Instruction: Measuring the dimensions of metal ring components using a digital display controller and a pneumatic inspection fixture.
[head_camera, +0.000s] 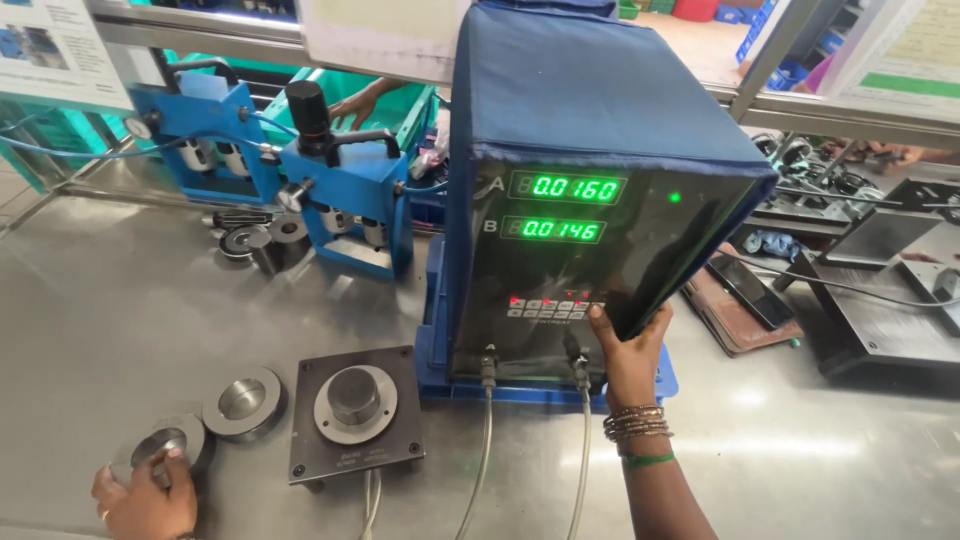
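My left hand (145, 500) rests at the bottom left on a metal ring (160, 445) lying on the steel table, fingers curled over its near rim. A second metal ring (243, 402) lies just right of it. Beside that stands a dark square base plate (305, 440) with a round metal plug gauge (356, 397) in its middle. My right hand (630, 355), bangles on the wrist, grips the lower right front corner of a tall dark instrument box (590, 150) with two green number displays and a blue cloth cover.
Two cables (485, 430) run from the box front toward me. Blue fixtures (345, 190) with regulators stand at the back left, with small metal parts (250, 240) near them. Another person's hand (355, 103) shows behind them. Dark plates and a phone (750, 290) lie at right.
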